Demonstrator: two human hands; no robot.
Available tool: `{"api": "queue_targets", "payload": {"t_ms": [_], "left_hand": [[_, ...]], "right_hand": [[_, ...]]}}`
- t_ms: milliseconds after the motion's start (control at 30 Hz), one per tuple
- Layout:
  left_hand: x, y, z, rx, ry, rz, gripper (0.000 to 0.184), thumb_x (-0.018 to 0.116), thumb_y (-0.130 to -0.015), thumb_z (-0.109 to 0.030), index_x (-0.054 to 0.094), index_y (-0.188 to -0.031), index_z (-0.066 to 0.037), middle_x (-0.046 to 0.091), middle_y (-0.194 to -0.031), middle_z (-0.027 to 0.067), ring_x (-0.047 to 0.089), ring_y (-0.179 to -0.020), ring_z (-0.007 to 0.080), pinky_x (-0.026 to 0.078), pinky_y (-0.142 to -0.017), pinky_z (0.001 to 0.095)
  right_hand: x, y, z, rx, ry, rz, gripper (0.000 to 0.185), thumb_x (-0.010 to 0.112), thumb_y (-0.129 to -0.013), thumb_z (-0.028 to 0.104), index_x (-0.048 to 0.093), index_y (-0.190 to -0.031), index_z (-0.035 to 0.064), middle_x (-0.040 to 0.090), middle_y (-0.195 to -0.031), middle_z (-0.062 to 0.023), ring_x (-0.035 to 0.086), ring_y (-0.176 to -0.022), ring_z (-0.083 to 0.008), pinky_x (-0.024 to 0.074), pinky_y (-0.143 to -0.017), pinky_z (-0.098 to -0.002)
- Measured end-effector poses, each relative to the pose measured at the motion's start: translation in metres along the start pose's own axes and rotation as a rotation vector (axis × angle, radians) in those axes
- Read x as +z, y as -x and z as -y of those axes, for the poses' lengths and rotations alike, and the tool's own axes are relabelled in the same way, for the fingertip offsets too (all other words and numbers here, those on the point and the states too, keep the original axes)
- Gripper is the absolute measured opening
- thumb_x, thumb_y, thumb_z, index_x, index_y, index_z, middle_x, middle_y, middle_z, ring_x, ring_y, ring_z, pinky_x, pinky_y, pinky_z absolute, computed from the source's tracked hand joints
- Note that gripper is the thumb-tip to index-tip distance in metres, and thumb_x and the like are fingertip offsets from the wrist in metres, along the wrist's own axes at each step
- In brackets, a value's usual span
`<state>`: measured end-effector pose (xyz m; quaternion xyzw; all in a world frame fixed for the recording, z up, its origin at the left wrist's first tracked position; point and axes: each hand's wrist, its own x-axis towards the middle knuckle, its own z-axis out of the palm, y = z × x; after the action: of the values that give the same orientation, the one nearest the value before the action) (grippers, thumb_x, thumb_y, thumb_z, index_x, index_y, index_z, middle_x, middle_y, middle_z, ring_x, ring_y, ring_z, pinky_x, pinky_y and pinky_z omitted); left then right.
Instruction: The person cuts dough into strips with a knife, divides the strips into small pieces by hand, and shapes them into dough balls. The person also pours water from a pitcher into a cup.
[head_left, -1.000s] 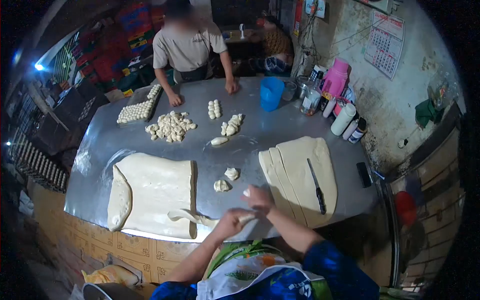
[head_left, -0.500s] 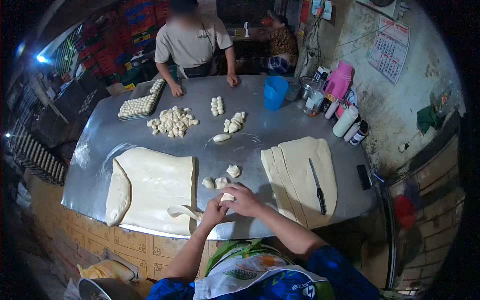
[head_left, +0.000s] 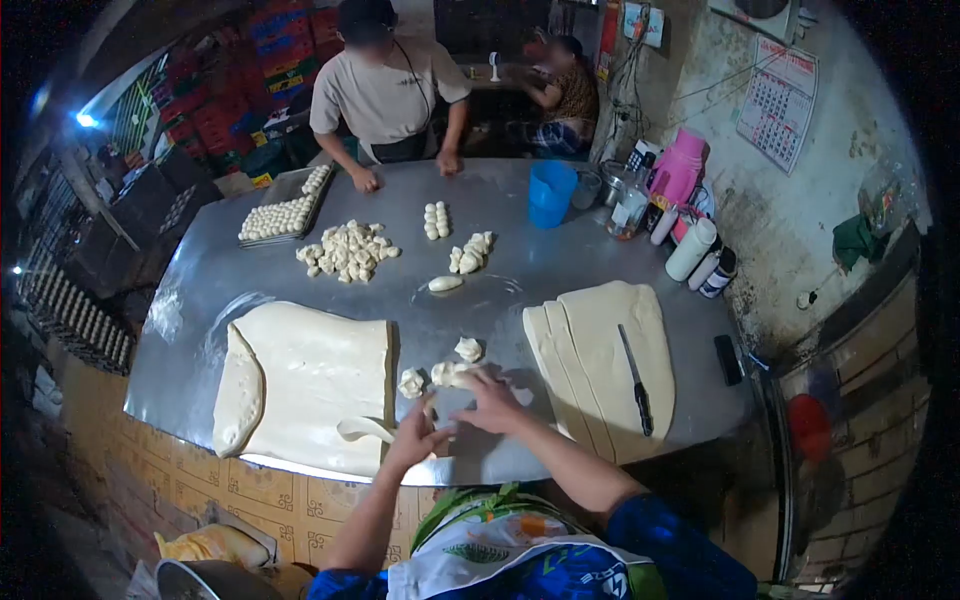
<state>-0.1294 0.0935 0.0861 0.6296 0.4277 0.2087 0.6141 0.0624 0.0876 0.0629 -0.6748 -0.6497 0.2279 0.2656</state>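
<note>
My left hand is over the near edge of the metal table, its fingers apart and nothing visible in them. Right beside it, a narrow curled dough strip lies at the corner of a large dough slab. My right hand has its fingers spread, and their tips reach a small dough lump; whether they touch it I cannot tell. Another lump sits to the left, and a third lump lies just beyond.
At right, a black-handled knife lies on a cut dough sheet. Farther off are a heap of dough pieces, a tray of dough balls, a blue pitcher and bottles. A person stands across the table.
My hands have moved apart, and the dough piece between them is out of them. A lump now lies by my right fingertips. The person opposite has shifted their hands slightly.
</note>
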Motion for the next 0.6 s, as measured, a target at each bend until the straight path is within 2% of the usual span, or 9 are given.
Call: {"api": "queue_targets", "payload": {"t_ms": [33, 67, 100, 200, 267, 400, 600], "left_hand": [[0.008, -0.016, 0.023, 0.35, -0.013, -0.265, 0.03, 0.064, -0.082, -0.005, 0.065, -0.112, 0.001, 0.066, -0.076, 0.0084, 0.057, -0.061, 0.0194, 0.049, -0.061, 0.0298], [0.006, -0.03, 0.034, 0.537, -0.011, -0.392, 0.024, 0.065, -0.081, -0.005, 0.067, -0.105, 0.001, 0.064, -0.072, 0.0075, 0.054, -0.058, 0.0183, 0.047, -0.057, 0.0299], [0.004, -0.043, 0.045, 0.719, -0.031, -0.527, 0.019, 0.065, -0.08, -0.004, 0.069, -0.098, 0.001, 0.063, -0.067, 0.0067, 0.051, -0.054, 0.0172, 0.045, -0.053, 0.03], [-0.024, -0.028, 0.077, 0.343, -0.192, -0.173, 0.017, 0.064, -0.082, -0.005, 0.068, -0.097, 0.001, 0.063, -0.067, 0.0071, 0.052, -0.055, 0.0164, 0.045, -0.054, 0.0293], [-0.029, -0.029, 0.08, 0.232, -0.246, -0.058, 0.017, 0.063, -0.082, -0.005, 0.067, -0.097, 0.001, 0.063, -0.067, 0.0072, 0.052, -0.056, 0.0161, 0.044, -0.054, 0.0291], [-0.016, -0.013, 0.02, 0.267, -0.209, -0.118, 0.012, 0.064, -0.084, -0.008, 0.066, -0.09, 0.002, 0.062, -0.064, 0.0078, 0.052, -0.056, 0.0169, 0.044, -0.054, 0.0302], [-0.015, -0.02, 0.005, 0.336, 0.092, -0.235, 0.014, 0.066, -0.085, -0.01, 0.065, -0.085, 0.004, 0.066, -0.07, 0.0094, 0.056, -0.059, 0.0192, 0.046, -0.057, 0.0326]], "right_hand": [[0.003, 0.011, 0.01, -0.128, -0.076, 0.002, 0.041, 0.075, -0.078, 0.027, 0.065, -0.114, 0.0095, 0.065, -0.103, -0.0107, 0.063, -0.087, -0.0276, 0.0501, -0.077, -0.037], [-0.001, 0.008, 0.017, -0.266, -0.149, -0.009, 0.043, 0.075, -0.078, 0.026, 0.064, -0.116, 0.0096, 0.065, -0.105, -0.0108, 0.063, -0.088, -0.0275, 0.0501, -0.078, -0.0373], [-0.004, 0.004, 0.022, -0.263, -0.149, -0.015, 0.043, 0.075, -0.078, 0.026, 0.064, -0.116, 0.0096, 0.065, -0.105, -0.0108, 0.063, -0.088, -0.0275, 0.0501, -0.078, -0.0373], [-0.012, 0.004, 0.035, -0.233, -0.348, 0.089, 0.044, 0.074, -0.079, 0.021, 0.063, -0.12, 0.0105, 0.063, -0.11, -0.0099, 0.062, -0.091, -0.0265, 0.0499, -0.081, -0.0374], [-0.013, -0.002, 0.037, -0.233, -0.409, 0.113, 0.044, 0.074, -0.079, 0.02, 0.063, -0.121, 0.0108, 0.062, -0.112, -0.0097, 0.062, -0.092, -0.0262, 0.0498, -0.082, -0.0375], [-0.008, -0.006, 0.032, -0.484, -0.317, -0.046, 0.042, 0.073, -0.08, 0.016, 0.064, -0.121, 0.0095, 0.061, -0.117, -0.0082, 0.061, -0.097, -0.025, 0.0494, -0.085, -0.0362], [-0.015, -0.001, 0.06, -0.426, -0.268, -0.216, 0.04, 0.074, -0.079, 0.017, 0.065, -0.117, 0.007, 0.061, -0.117, -0.008, 0.061, -0.101, -0.0261, 0.0494, -0.084, -0.0357]]}}
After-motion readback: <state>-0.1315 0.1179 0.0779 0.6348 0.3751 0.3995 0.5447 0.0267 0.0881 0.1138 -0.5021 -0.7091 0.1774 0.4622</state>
